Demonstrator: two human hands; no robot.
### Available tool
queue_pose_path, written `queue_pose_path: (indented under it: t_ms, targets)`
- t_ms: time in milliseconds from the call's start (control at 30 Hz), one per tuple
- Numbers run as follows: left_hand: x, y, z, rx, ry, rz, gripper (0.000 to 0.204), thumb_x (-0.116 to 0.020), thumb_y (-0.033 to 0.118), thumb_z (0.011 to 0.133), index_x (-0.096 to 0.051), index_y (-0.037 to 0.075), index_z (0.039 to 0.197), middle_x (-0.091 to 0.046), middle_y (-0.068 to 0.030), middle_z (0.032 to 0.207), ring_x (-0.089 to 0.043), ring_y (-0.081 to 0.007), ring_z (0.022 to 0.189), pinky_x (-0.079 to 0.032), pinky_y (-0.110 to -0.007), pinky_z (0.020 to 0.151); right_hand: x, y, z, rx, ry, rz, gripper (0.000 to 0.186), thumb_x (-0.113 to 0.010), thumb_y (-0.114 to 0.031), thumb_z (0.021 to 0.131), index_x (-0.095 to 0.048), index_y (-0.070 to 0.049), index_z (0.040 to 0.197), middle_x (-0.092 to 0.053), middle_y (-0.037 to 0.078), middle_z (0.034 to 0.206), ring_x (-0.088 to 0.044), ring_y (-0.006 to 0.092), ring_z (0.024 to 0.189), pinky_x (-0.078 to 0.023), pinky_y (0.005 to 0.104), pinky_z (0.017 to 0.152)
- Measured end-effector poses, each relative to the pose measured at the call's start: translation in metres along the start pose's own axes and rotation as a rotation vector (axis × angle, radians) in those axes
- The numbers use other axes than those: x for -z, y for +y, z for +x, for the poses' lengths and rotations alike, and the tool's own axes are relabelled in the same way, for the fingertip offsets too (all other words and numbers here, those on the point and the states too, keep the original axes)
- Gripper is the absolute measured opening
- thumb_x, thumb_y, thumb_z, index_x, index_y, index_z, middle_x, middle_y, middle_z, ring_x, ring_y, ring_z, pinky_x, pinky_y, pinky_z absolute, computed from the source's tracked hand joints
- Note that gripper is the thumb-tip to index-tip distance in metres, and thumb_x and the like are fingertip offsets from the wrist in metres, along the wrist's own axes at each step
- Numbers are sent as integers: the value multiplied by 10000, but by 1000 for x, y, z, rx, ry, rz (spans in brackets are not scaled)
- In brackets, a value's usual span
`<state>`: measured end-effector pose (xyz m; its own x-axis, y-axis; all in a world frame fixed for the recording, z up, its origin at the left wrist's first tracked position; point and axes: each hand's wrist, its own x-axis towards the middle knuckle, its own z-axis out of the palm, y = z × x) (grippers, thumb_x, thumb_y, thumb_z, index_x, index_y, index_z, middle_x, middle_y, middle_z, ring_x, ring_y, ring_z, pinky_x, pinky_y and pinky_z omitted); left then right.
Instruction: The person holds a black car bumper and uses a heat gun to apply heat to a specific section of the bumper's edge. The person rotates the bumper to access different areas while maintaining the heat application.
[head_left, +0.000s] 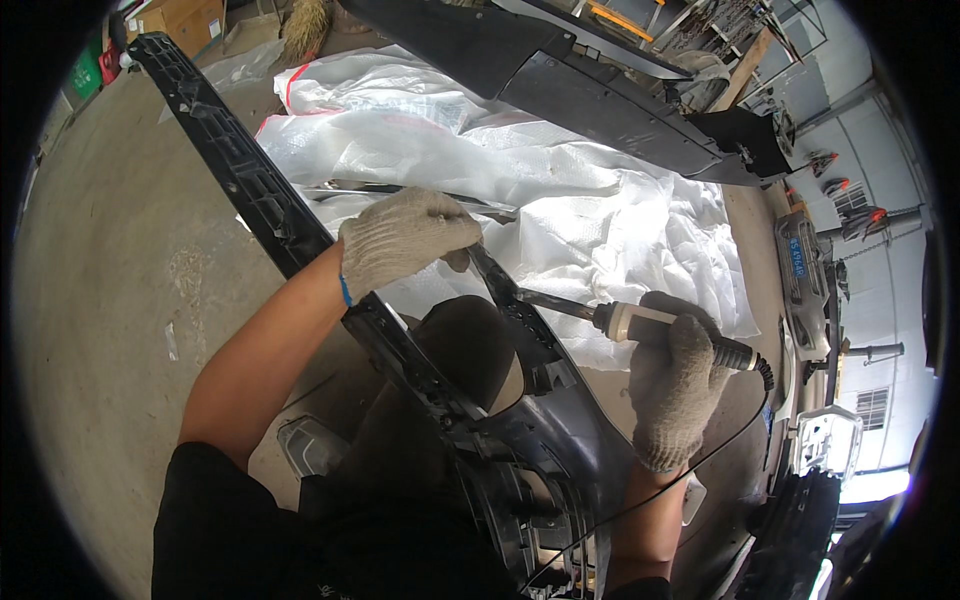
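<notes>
A black plastic car bumper point(570, 425) lies across my lap, its long ribbed arm point(235, 160) reaching to the far left. My left hand point(405, 235), in a knitted glove, is closed, its fingertips pinching the end of a narrow black arm of the bumper. Gloved too, my right hand point(680, 390) wraps round the black and white handle of a corded hot-air welding gun point(640, 325). The gun's metal nozzle point(555, 302) points left, at the narrow arm just below my left fingertips. Whether it touches the plastic I cannot tell. A thin black cable trails from its rear end.
White plastic sheeting point(590, 235) covers the floor ahead. Beyond it stands another large dark car panel point(600, 105). A cardboard box point(185, 20) and a straw broom point(307, 30) are at the far left. More bumpers point(803, 285) line the right wall.
</notes>
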<state>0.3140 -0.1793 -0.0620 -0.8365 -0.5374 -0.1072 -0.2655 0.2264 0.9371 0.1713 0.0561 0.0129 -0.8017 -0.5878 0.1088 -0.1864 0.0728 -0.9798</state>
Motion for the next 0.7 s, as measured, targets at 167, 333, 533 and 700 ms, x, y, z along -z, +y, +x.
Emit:
queue_pose_path:
  t_ms: [167,333,533,700]
  targets:
    - [0,-1,0,-12,-3,8,355,-561,328,863,-716,14,805,-706,-81,749,-661,-169,738,-505,-297,760,-5,1,-2,16,27,13,365,-595,-338,910,-657,5,1019,-582,17,647,-456,48,472,-324,185,415]
    - [1,-1,0,-1,-7,15,350,-561,322,860,-715,12,806,-706,-80,747,-661,-168,739,-504,-296,758,-9,0,-1,23,41,42,355,-596,-317,908,-653,14,1020,-584,29,663,-453,52,476,-327,188,422]
    - [0,-1,0,10,-6,-35,345,-564,317,859,-717,10,823,-710,-82,759,-663,-167,741,-505,-291,764,-14,-2,-1,8,67,62,340,-600,-303,902,-660,14,1008,-591,38,677,-473,57,491,-339,187,426]
    - [0,-1,0,20,1,-15,346,-565,317,862,-717,8,839,-713,-84,770,-666,-164,748,-506,-288,767,-16,-2,-1,-5,85,81,333,-601,-298,900,-665,12,1001,-596,36,675,-482,57,493,-347,183,427]
